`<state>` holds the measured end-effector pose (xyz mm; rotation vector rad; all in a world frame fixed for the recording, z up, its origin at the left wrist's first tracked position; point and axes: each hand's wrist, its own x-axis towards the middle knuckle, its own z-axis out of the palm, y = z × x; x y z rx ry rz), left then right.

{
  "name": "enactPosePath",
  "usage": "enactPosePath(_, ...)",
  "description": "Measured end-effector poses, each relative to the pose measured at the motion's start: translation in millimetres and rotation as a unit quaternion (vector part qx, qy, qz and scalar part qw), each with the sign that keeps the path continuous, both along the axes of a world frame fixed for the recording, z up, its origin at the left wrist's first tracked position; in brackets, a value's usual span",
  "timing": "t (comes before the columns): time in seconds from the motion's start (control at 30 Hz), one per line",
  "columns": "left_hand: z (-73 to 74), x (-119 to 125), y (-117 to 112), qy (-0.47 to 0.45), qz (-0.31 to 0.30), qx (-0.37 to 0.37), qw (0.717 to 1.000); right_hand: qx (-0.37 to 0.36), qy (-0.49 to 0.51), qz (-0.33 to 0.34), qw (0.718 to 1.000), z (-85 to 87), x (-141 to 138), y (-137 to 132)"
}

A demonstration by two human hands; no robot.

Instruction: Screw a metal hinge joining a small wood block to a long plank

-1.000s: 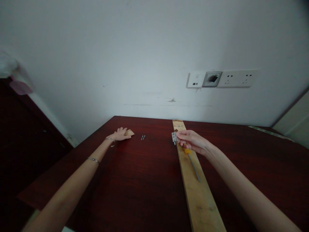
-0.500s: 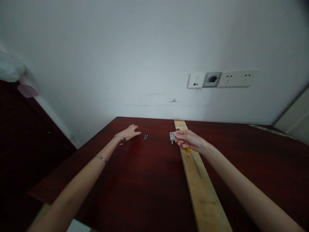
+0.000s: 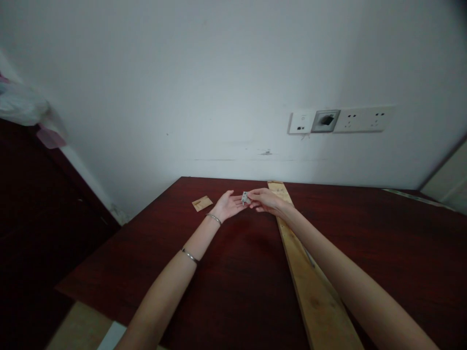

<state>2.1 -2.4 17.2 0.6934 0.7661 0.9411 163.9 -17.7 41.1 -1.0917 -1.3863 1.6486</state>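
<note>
Between the thumb and fingers of my right hand (image 3: 264, 200) is a small silver slide bolt latch (image 3: 244, 197), a plate with holes and a short pin pointing down. Just left of it, my left hand (image 3: 228, 206) is turned palm up with fingers stretched out, their tips at the latch. Whether they touch it I cannot tell. Under my right forearm a long wooden board (image 3: 317, 301) lies on the dark red table (image 3: 233, 291). Part of a screwdriver shaft (image 3: 311, 259) shows on the board; its handle is hidden.
A small flat wooden piece (image 3: 202, 203) lies left of my left hand. The white wall (image 3: 219, 87) with a row of sockets (image 3: 361, 120) rises behind the table. A plastic bag (image 3: 24, 104) is at far left, and a patterned strip (image 3: 416, 197) lies at back right.
My left hand has left the small wooden piece, moved right and turned palm up. My right hand has carried the latch left towards it. The two screws on the table are now out of sight.
</note>
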Motion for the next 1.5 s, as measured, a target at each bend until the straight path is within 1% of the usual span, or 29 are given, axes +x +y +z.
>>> enactPosePath(0.1,2.0,2,-3,-0.056,0.024,-0.028,0.998,0.007,-0.004,0.006,1.000,-2.8,-6,2)
enactPosePath(0.2,4.3,4,-6,-0.085,0.040,-0.047,0.994,0.013,-0.005,0.013,1.000,-5.1,-11,5)
enactPosePath(0.33,3.1,6,-8,-0.096,0.060,-0.059,0.992,0.019,-0.012,0.016,1.000,-6.0,-18,6)
enactPosePath(0.47,-3.9,4,-6,-0.088,0.069,-0.057,0.992,0.029,-0.024,0.014,0.999,-3.0,-19,5)
enactPosePath(0.6,-10.5,-5,-2,-0.051,0.069,-0.048,0.995,0.056,-0.049,0.014,0.997,4.4,-14,6)
enactPosePath(0.67,-10.5,-12,1,-0.020,0.084,-0.031,0.996,0.078,-0.074,0.011,0.994,8.8,-10,8)
enactPosePath(0.8,-0.8,-25,8,0.048,0.130,0.032,0.990,0.119,-0.136,0.010,0.983,13.6,-8,13)
enactPosePath(0.9,8.7,-34,12,0.110,0.146,0.084,0.980,0.144,-0.178,0.015,0.973,10.3,-11,21)
enactPosePath(0.97,10.6,-39,13,0.155,0.155,0.121,0.968,0.161,-0.200,0.015,0.966,4.9,-15,28)
enactPosePath(1.03,6.9,-43,13,0.203,0.160,0.156,0.953,0.176,-0.218,0.011,0.960,-2.2,-20,37)
enactPosePath(1.13,-6.3,-48,12,0.277,0.161,0.206,0.925,0.187,-0.239,0.007,0.953,-12.7,-27,47)
enactPosePath(1.2,-15.2,-50,11,0.324,0.162,0.247,0.899,0.186,-0.247,0.007,0.951,-18.0,-32,50)
enactPosePath(1.27,-20.3,-51,11,0.362,0.163,0.298,0.868,0.179,-0.249,0.010,0.952,-21.5,-36,50)
enactPosePath(1.33,-20.9,-52,11,0.391,0.161,0.353,0.835,0.169,-0.245,0.017,0.955,-23.4,-39,49)
enactPosePath(1.4,-18.2,-54,11,0.413,0.156,0.401,0.803,0.158,-0.237,0.023,0.958,-24.1,-41,47)
enactPosePath(1.5,-12.8,-55,10,0.438,0.143,0.451,0.764,0.139,-0.219,0.026,0.965,-23.7,-42,45)
